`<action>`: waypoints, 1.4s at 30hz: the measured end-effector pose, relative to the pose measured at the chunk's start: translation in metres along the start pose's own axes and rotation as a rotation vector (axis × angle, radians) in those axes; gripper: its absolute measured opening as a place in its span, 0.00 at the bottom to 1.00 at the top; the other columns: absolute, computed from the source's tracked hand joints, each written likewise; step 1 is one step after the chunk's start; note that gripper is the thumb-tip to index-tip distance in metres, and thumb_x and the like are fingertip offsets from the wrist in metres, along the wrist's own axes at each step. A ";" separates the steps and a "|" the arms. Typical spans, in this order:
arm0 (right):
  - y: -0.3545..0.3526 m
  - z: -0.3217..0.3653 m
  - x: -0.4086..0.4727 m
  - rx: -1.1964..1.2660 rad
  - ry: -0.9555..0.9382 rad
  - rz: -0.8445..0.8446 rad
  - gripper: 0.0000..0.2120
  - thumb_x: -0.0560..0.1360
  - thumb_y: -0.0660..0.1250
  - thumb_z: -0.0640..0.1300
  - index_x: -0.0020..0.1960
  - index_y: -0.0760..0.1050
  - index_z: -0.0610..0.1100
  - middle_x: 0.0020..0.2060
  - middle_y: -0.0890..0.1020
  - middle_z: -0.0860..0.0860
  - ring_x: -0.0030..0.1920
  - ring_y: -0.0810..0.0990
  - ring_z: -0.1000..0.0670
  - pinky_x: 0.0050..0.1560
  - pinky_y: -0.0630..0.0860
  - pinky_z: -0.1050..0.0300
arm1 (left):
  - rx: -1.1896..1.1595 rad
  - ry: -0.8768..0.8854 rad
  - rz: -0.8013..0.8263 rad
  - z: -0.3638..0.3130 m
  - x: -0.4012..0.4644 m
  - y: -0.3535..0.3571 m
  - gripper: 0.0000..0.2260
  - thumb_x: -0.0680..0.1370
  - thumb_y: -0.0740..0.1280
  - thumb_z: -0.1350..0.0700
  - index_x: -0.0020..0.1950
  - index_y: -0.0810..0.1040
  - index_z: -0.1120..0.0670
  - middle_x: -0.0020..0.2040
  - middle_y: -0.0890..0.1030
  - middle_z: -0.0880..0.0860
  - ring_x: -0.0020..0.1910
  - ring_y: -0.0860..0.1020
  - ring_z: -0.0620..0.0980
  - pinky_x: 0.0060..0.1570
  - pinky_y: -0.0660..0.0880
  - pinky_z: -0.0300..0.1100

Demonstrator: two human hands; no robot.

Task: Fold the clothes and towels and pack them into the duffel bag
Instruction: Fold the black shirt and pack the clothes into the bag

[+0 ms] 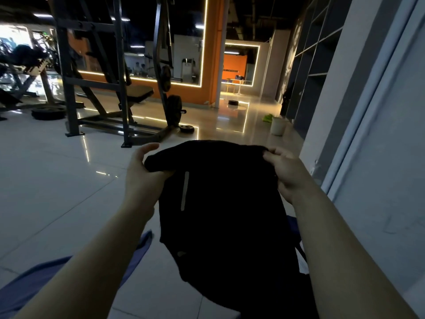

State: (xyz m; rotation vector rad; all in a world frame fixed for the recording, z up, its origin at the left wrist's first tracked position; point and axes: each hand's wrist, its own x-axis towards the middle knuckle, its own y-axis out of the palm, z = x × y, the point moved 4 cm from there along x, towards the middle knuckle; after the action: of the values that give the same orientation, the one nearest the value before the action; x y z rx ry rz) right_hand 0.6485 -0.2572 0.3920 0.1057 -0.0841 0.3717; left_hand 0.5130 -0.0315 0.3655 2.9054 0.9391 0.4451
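The black garment (220, 203) is being held up, pinched at its top corners by the left hand (140, 173) and the right hand (285, 173), and should be pulled flat between them before being folded.

Pale glossy floor tiles (46, 171) are stretching out below & left of the grip, reflecting strip lights. Dark steel weight rack (96, 72) w/ bench (138, 92) is standing far left-ahead; plates (48, 111) are lying by it. Orange wall (215, 65) w/ glowing LED-edged mirror (161, 42) is sitting straight ahead. Grey wall (379, 157) is running along the right. White bucket (278, 125) is standing ahead-right.
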 end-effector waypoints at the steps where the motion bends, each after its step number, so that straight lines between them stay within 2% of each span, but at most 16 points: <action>1: 0.000 -0.002 -0.001 -0.088 0.030 0.017 0.10 0.79 0.62 0.37 0.60 0.73 0.40 0.46 0.79 0.45 0.39 0.78 0.52 0.36 0.75 0.64 | -0.044 0.003 -0.012 -0.005 0.003 0.004 0.21 0.73 0.68 0.67 0.60 0.70 0.46 0.55 0.74 0.53 0.47 0.78 0.51 0.35 0.76 0.39; 4: 0.016 -0.001 -0.003 -0.146 0.052 0.250 0.41 0.62 0.79 0.47 0.70 0.63 0.50 0.62 0.74 0.46 0.57 0.77 0.49 0.57 0.75 0.56 | -0.069 -0.033 0.072 -0.022 0.012 0.025 0.20 0.74 0.66 0.70 0.60 0.73 0.50 0.56 0.76 0.55 0.45 0.79 0.52 0.35 0.75 0.40; 6: 0.036 0.001 -0.006 -0.139 0.008 0.447 0.48 0.53 0.83 0.51 0.68 0.64 0.56 0.64 0.72 0.49 0.64 0.73 0.47 0.66 0.71 0.47 | 0.010 -0.038 0.214 -0.035 0.015 0.046 0.21 0.74 0.65 0.71 0.61 0.74 0.51 0.54 0.78 0.56 0.43 0.81 0.52 0.33 0.78 0.40; 9: 0.051 -0.002 -0.008 -0.251 -0.116 0.489 0.29 0.68 0.74 0.42 0.67 0.70 0.47 0.60 0.77 0.47 0.60 0.78 0.47 0.61 0.76 0.50 | 0.165 0.038 0.374 -0.043 0.012 0.072 0.20 0.73 0.67 0.70 0.57 0.74 0.48 0.50 0.80 0.54 0.43 0.82 0.52 0.39 0.82 0.45; 11: 0.048 -0.007 -0.008 -0.251 -0.125 0.430 0.13 0.74 0.68 0.37 0.58 0.75 0.43 0.52 0.81 0.46 0.53 0.81 0.48 0.55 0.79 0.56 | 0.163 0.042 0.372 -0.038 0.013 0.074 0.17 0.74 0.68 0.69 0.54 0.75 0.49 0.49 0.80 0.54 0.44 0.82 0.53 0.42 0.81 0.46; 13: 0.040 -0.007 -0.006 -0.238 -0.124 0.324 0.06 0.76 0.64 0.35 0.49 0.77 0.44 0.43 0.82 0.48 0.44 0.82 0.52 0.46 0.79 0.61 | 0.090 0.008 0.379 -0.031 0.016 0.071 0.14 0.74 0.67 0.67 0.53 0.75 0.50 0.51 0.80 0.56 0.46 0.81 0.52 0.43 0.80 0.43; 16: 0.030 -0.003 0.000 -0.029 -0.139 0.199 0.05 0.76 0.65 0.35 0.46 0.78 0.43 0.39 0.82 0.49 0.38 0.83 0.55 0.39 0.79 0.64 | 0.055 -0.101 0.528 -0.015 0.017 0.069 0.13 0.71 0.69 0.60 0.54 0.75 0.50 0.50 0.81 0.55 0.45 0.81 0.50 0.45 0.78 0.42; 21: 0.028 0.011 0.005 0.214 -0.196 0.112 0.10 0.66 0.69 0.42 0.46 0.80 0.43 0.41 0.84 0.47 0.44 0.84 0.49 0.43 0.81 0.57 | 0.048 -0.163 0.692 0.011 0.005 0.084 0.22 0.61 0.75 0.51 0.53 0.78 0.51 0.47 0.83 0.52 0.45 0.83 0.47 0.41 0.79 0.37; 23: 0.029 0.014 0.005 0.259 -0.170 0.080 0.08 0.69 0.69 0.40 0.47 0.79 0.42 0.43 0.84 0.45 0.45 0.83 0.48 0.44 0.81 0.55 | 0.017 -0.149 0.696 0.011 0.004 0.090 0.32 0.53 0.82 0.44 0.54 0.78 0.48 0.49 0.84 0.52 0.45 0.84 0.48 0.39 0.78 0.36; 25: 0.029 0.012 0.003 0.273 -0.135 0.013 0.04 0.73 0.67 0.36 0.47 0.79 0.42 0.43 0.84 0.45 0.45 0.83 0.47 0.45 0.81 0.54 | 0.015 -0.171 0.722 0.013 0.002 0.097 0.42 0.43 0.81 0.37 0.55 0.75 0.42 0.51 0.83 0.50 0.46 0.83 0.48 0.38 0.78 0.35; 27: 0.027 0.011 0.002 0.251 -0.120 -0.063 0.05 0.74 0.67 0.34 0.44 0.79 0.43 0.41 0.84 0.45 0.45 0.83 0.46 0.49 0.80 0.50 | 0.120 -0.143 0.690 0.014 -0.001 0.104 0.41 0.47 0.81 0.39 0.58 0.72 0.39 0.53 0.80 0.49 0.46 0.83 0.47 0.40 0.79 0.37; 31: 0.026 0.016 0.000 0.201 -0.150 -0.130 0.08 0.74 0.68 0.33 0.42 0.79 0.45 0.41 0.83 0.46 0.48 0.82 0.44 0.55 0.78 0.45 | 0.234 0.047 0.367 0.016 0.004 0.109 0.26 0.71 0.75 0.55 0.66 0.71 0.46 0.49 0.80 0.48 0.41 0.82 0.47 0.38 0.79 0.36; 35: 0.023 0.028 -0.008 0.162 -0.248 -0.144 0.13 0.74 0.67 0.30 0.41 0.77 0.48 0.39 0.82 0.49 0.46 0.82 0.47 0.56 0.78 0.45 | 0.165 0.131 0.319 0.014 0.002 0.115 0.19 0.76 0.68 0.63 0.64 0.72 0.48 0.54 0.78 0.47 0.38 0.81 0.41 0.33 0.75 0.29; 38: 0.018 0.033 -0.014 0.142 -0.235 -0.179 0.12 0.74 0.67 0.32 0.41 0.77 0.49 0.38 0.81 0.51 0.44 0.80 0.50 0.54 0.78 0.48 | 0.123 0.189 0.414 0.013 0.002 0.121 0.26 0.72 0.72 0.56 0.66 0.67 0.42 0.64 0.72 0.48 0.49 0.80 0.46 0.39 0.79 0.34; 40: 0.015 0.033 -0.016 0.135 -0.213 -0.212 0.11 0.74 0.68 0.33 0.41 0.76 0.49 0.38 0.81 0.50 0.43 0.80 0.50 0.52 0.78 0.49 | 0.283 0.209 0.569 0.018 -0.003 0.130 0.37 0.65 0.77 0.45 0.68 0.62 0.39 0.66 0.68 0.47 0.55 0.76 0.47 0.46 0.81 0.42; 42: 0.014 0.032 -0.016 0.134 -0.191 -0.228 0.10 0.73 0.69 0.33 0.41 0.77 0.48 0.38 0.81 0.50 0.41 0.80 0.51 0.46 0.79 0.53 | 0.431 0.241 0.623 0.025 -0.008 0.135 0.44 0.64 0.78 0.45 0.73 0.57 0.42 0.64 0.71 0.47 0.57 0.76 0.48 0.51 0.80 0.46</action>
State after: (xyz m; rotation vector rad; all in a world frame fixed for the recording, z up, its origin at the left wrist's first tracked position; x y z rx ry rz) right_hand 0.6269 -0.2540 0.4236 0.2812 -0.2339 0.1382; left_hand 0.5899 -0.1452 0.3584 3.5778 0.1080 0.7092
